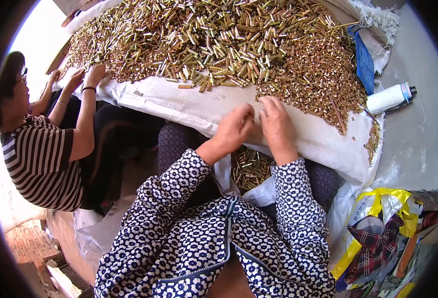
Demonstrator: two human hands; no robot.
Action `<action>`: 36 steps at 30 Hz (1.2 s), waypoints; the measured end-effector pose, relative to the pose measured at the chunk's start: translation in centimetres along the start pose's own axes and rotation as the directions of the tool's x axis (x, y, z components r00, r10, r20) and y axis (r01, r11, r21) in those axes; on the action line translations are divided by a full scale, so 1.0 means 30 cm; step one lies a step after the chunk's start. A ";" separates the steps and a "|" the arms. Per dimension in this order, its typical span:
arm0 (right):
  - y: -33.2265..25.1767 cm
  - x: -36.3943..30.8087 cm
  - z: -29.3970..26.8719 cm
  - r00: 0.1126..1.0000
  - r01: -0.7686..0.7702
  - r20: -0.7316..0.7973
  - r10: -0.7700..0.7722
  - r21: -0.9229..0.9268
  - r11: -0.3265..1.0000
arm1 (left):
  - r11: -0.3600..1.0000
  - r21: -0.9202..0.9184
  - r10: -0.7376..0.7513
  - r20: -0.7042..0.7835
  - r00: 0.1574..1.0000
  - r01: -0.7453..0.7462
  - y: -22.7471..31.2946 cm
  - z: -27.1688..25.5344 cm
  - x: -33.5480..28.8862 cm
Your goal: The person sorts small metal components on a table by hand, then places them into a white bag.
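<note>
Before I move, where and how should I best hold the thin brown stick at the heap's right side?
Probably pinch the near end of the thin brown stick, coming from your side: it is slim, and that end reaches the edge of the heap, while the rest lies among small metal pieces.

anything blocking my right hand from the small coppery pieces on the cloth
Nothing visible does: the small coppery pieces spread over the pale cloth right beside the fingers of the right hand, with no object between.
</note>
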State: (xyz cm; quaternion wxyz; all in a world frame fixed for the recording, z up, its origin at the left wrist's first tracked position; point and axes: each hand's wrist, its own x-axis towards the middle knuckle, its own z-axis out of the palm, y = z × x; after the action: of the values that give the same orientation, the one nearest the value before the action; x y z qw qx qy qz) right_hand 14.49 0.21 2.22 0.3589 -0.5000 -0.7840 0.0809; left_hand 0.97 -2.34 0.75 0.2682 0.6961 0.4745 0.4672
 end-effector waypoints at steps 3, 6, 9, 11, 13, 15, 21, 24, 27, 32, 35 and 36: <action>0.007 0.039 0.056 0.993 0.114 -0.011 -0.115 -0.076 0.991 | 0.988 0.012 -0.151 -0.073 0.986 0.152 -0.031 -0.084 0.060; 0.012 0.052 0.088 0.990 0.139 -0.009 -0.142 -0.144 0.980 | 0.923 0.372 0.178 -0.188 0.966 -0.097 -0.093 -0.130 0.148; 0.016 0.055 0.095 0.997 0.078 0.034 -0.073 -0.156 0.985 | 0.709 0.704 0.031 0.001 1.000 -0.023 -0.138 -0.156 0.201; 0.022 0.056 0.087 0.999 0.038 0.044 -0.032 -0.157 0.987 | 0.588 0.805 -0.023 0.113 0.993 -0.078 -0.160 -0.162 0.218; 0.028 0.056 0.063 0.993 0.112 0.056 -0.103 -0.207 0.972 | 0.589 0.800 0.018 0.123 0.992 -0.110 -0.176 -0.162 0.215; 0.037 0.058 0.057 0.993 0.110 0.062 -0.098 -0.218 0.970 | 0.666 0.739 0.005 0.135 0.991 -0.104 -0.156 -0.166 0.211; 0.050 0.023 0.023 0.999 0.030 -0.025 -0.034 -0.132 0.991 | 0.674 0.723 0.030 0.180 0.983 -0.153 -0.159 -0.135 0.148; 0.039 -0.008 0.013 0.998 -0.015 -0.066 0.013 -0.030 0.999 | 0.708 0.701 -0.030 0.146 0.989 -0.082 -0.137 -0.141 0.147; 0.039 -0.033 0.027 0.995 -0.045 -0.082 0.048 0.042 0.998 | 0.707 0.699 -0.041 0.192 0.980 -0.107 -0.128 -0.154 0.144; 0.034 -0.064 0.039 0.942 -0.310 0.081 0.324 0.576 0.757 | 0.962 -0.001 -0.267 0.218 0.939 0.273 -0.025 -0.152 0.091; 0.001 -0.069 0.014 0.872 -0.422 0.256 0.418 0.826 0.374 | 0.922 -0.200 -0.283 0.233 0.930 0.331 -0.003 -0.142 0.061; -0.013 -0.070 0.008 0.869 -0.404 0.256 0.424 0.861 0.309 | 0.922 -0.199 -0.284 0.231 0.931 0.331 -0.011 -0.139 0.051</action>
State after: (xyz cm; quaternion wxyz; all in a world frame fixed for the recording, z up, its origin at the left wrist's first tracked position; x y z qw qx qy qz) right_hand 14.57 -1.70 1.22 0.5417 -0.4160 -0.4599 0.5675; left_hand -2.77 -1.11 2.85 0.4647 0.6190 0.4905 0.4002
